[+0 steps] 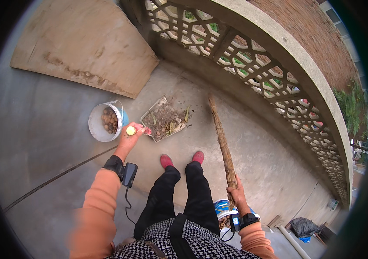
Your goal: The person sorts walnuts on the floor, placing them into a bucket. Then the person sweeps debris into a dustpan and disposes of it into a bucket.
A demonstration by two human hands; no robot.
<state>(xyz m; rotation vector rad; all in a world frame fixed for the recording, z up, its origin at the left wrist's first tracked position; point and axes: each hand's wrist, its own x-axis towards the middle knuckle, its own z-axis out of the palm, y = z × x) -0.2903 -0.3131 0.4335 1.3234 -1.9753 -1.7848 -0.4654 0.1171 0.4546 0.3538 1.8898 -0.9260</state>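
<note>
My left hand [130,133] is closed around an upright handle with a pale yellow end cap [131,130], seen almost end-on. Just beyond it lies a dustpan [149,108], heaped with dirt and dry leaves [167,121]. The handle appears to belong to this dustpan, though my hand hides most of the join. In my right hand [237,194] is the bound-stalk handle of a broom [222,145], slanting away across the concrete floor. Its far end is blurred near the floor.
A white bucket [93,121] of round brown walnuts or similar [109,120] lies tipped left of the dustpan. Another bucket [221,207] stands below my right hand. A board [90,48] leans at upper left; a pierced concrete wall [245,61] curves along the right. A rebar rod [60,174] crosses the left.
</note>
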